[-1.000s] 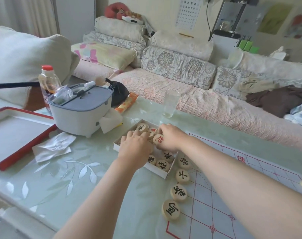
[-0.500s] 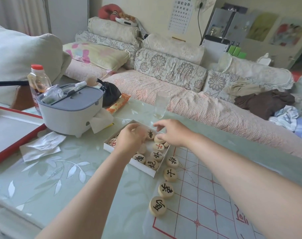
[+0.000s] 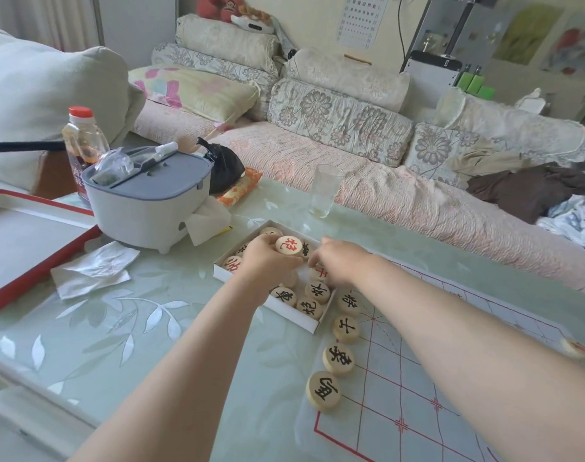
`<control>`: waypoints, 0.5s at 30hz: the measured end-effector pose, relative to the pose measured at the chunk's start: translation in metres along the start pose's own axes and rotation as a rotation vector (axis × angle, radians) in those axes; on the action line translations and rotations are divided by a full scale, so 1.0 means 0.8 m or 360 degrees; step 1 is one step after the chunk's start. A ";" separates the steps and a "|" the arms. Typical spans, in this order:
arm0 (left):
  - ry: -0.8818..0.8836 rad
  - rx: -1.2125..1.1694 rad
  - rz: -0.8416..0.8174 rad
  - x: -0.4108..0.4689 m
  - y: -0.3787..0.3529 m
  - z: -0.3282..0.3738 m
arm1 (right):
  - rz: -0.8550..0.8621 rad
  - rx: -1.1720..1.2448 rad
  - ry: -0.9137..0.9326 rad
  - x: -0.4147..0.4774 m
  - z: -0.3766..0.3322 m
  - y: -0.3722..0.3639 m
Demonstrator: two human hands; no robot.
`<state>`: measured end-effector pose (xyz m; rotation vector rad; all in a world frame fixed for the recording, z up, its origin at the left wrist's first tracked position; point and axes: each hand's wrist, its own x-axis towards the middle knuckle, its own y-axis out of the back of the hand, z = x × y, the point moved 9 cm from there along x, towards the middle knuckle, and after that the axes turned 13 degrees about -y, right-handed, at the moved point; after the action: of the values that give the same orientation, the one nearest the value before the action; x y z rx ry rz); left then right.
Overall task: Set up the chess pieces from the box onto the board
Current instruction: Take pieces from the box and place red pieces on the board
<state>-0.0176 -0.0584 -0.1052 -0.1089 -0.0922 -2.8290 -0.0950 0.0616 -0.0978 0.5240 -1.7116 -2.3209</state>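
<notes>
Chess pieces [image 3: 319,291], flat wooden discs with painted characters, lie mostly in the shallow white box [image 3: 293,315]. The box sits on the glass-topped table [image 3: 151,328], touching the near-left corner of the board [image 3: 418,395].

Placed so far: four black-marked discs [image 3: 338,358] in a line down the board's left edge. One more disc [image 3: 574,348] sits at the far right of the view, too blurred to read.

Step in hand, as judged: picking and sorting from the box, with the setup in an early stage.

- Left hand [image 3: 267,265]: over the box, fingers curled round a red-marked piece [image 3: 288,245] and holding it face up, clear of the others.
- Right hand [image 3: 343,266]: fingers bent down into the box among the discs. The view does not show whether they hold one — cannot tell.

Next move, as judged: carry the red piece out of the box to a line crossing on the red side of the board, away from the black line — and set it flat. The lift should clear the box wall, and the reach should stay wide of the four placed discs just beside the box, which look easy to knock out of line.
</notes>
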 end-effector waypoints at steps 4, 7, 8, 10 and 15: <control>-0.0123 0.0185 -0.0025 -0.002 -0.003 0.007 | -0.0011 0.0224 0.0007 0.000 0.006 -0.001; -0.0202 0.0274 -0.0071 -0.009 -0.014 0.015 | 0.0007 0.0551 -0.0019 -0.015 0.024 0.012; -0.0220 0.0291 -0.0079 -0.011 -0.018 0.019 | 0.0030 0.0685 -0.0039 -0.022 0.034 0.018; -0.0253 0.0306 -0.0111 -0.018 -0.031 0.027 | 0.0089 0.0893 -0.0095 -0.041 0.058 0.027; -0.0381 0.0411 -0.0254 -0.046 -0.085 0.048 | 0.0150 0.1081 -0.0252 -0.115 0.127 0.023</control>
<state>-0.0011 0.0203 -0.0739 -0.3973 -0.5387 -2.9179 -0.0525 0.1794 -0.0392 0.3508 -2.5371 -1.7103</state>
